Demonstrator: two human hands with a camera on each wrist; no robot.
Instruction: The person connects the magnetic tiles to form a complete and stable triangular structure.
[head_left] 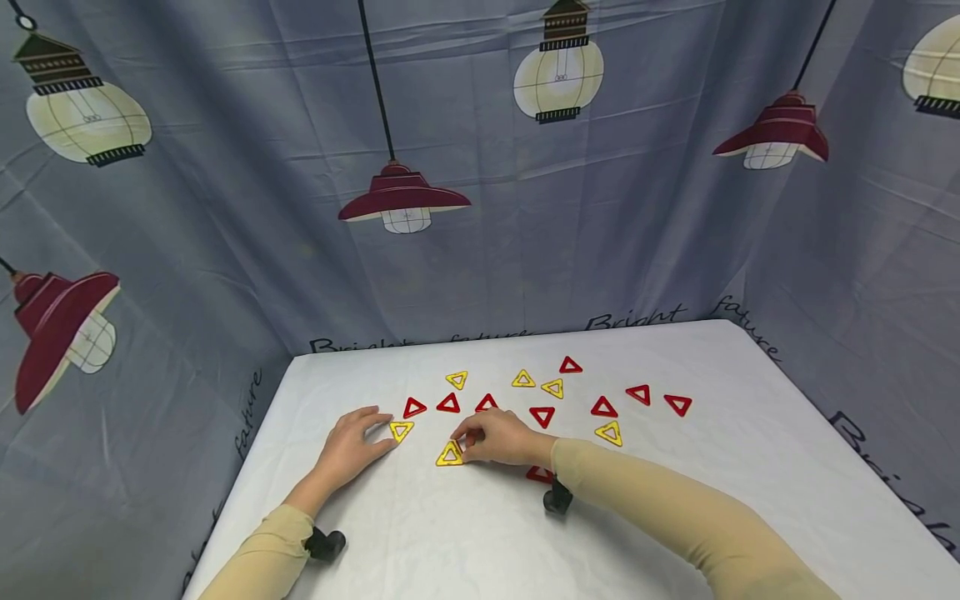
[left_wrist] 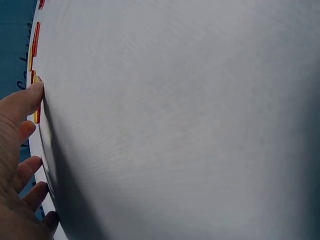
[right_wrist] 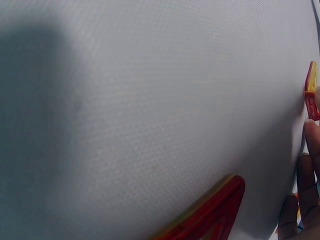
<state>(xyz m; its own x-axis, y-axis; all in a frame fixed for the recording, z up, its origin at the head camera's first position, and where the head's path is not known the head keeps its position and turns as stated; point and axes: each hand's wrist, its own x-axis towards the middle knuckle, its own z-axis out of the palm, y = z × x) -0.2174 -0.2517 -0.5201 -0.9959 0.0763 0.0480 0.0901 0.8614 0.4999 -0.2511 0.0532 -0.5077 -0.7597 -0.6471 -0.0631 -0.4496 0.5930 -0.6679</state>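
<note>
My right hand (head_left: 498, 437) pinches the right side of a yellow triangle frame (head_left: 449, 462) on the white table. In the right wrist view, the edge of this triangle piece (right_wrist: 312, 82) shows yellow and red at the fingertips. To the left, my left hand (head_left: 350, 450) rests with its fingers spread and thumb apart. Another yellow triangle (head_left: 401, 426) lies between its thumb and index fingertips, point toward me. Part of a red triangle (head_left: 537, 474) shows below my right wrist, and another red triangle (head_left: 487, 400) is partly covered by the right hand.
Several red triangles, such as one at the right (head_left: 678, 404), and several yellow ones, such as one farther back (head_left: 523, 380), lie scattered over the white table (head_left: 750, 467). A grey curtain (head_left: 480, 275) printed with lamps surrounds the table's back and sides.
</note>
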